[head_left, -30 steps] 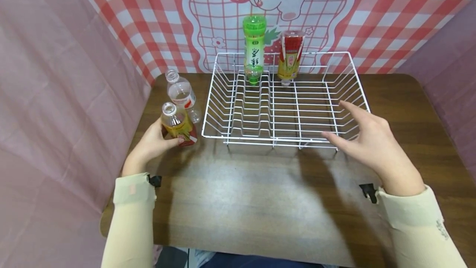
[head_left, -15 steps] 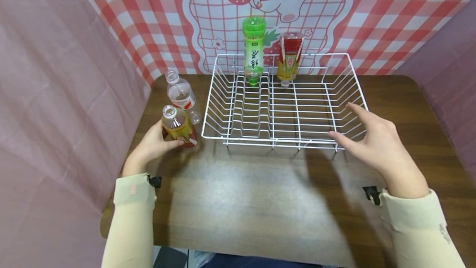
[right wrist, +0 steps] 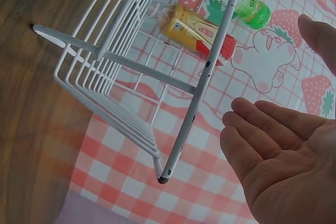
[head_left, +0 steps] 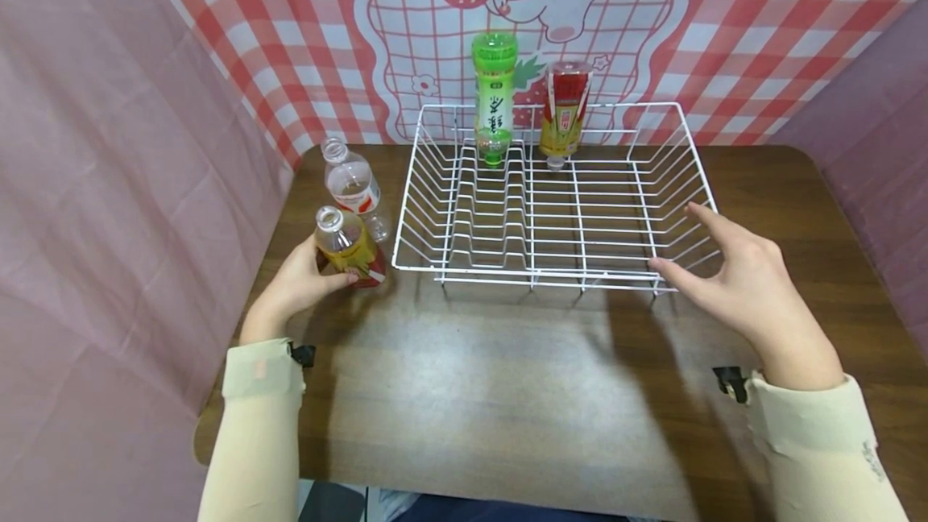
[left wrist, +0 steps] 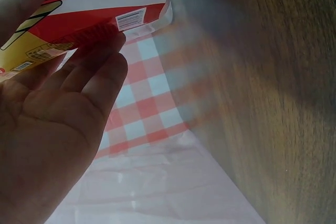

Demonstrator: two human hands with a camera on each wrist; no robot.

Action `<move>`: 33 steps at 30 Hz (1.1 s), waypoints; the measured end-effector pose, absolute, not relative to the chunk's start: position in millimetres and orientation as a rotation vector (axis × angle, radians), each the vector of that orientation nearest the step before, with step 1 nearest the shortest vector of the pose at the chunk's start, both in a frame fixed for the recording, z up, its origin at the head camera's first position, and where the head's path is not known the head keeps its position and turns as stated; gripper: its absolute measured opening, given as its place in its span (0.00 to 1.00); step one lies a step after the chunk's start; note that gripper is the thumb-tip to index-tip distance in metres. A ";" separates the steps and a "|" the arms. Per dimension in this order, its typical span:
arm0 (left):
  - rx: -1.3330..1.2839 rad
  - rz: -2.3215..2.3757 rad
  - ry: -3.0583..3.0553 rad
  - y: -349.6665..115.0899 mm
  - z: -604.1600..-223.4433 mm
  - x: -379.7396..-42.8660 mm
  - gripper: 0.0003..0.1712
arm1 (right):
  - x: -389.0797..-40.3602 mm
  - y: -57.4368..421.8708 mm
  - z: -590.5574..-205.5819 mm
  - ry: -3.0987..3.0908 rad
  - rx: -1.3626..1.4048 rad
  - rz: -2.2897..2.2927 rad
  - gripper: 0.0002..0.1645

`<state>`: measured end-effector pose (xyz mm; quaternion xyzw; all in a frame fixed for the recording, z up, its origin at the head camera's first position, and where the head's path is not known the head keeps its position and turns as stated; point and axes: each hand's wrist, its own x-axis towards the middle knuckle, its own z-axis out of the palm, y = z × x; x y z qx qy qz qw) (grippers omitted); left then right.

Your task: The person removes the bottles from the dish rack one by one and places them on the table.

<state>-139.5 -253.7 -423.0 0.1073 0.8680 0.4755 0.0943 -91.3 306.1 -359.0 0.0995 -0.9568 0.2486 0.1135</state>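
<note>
Surroundings: a wooden table (head_left: 471,393) is backed by a red-and-white checked cloth (head_left: 761,39), with a pink curtain (head_left: 109,224) along the left. A clear bottle (head_left: 353,184) with a red-and-white label stands just behind the held bottle, which partly hides it. The left wall of the rack lies just to the right of both.

Containers: a white wire rack (head_left: 532,271) holds two bottles at its back, both neck down: a green bottle (head_left: 495,103) on the left and, to its right, a red-topped bottle (head_left: 565,111) with a yellow lower label.

Hands: the left hand (head_left: 299,280) grasps the yellow-and-red bottle (head_left: 351,246), thumb on the near side and fingers behind. That bottle is mouth up, left of the rack; contact of its base with the table cannot be confirmed. The right hand (head_left: 747,288) is beside the rack's right end, fingers extended, thumb spread apart, grasping nothing.
</note>
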 end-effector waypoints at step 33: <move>0.246 1.399 2.528 -251.0 -430.6 -139.3 0.38 | -87.2 311.0 -362.1 -2.790 0.221 0.776 0.52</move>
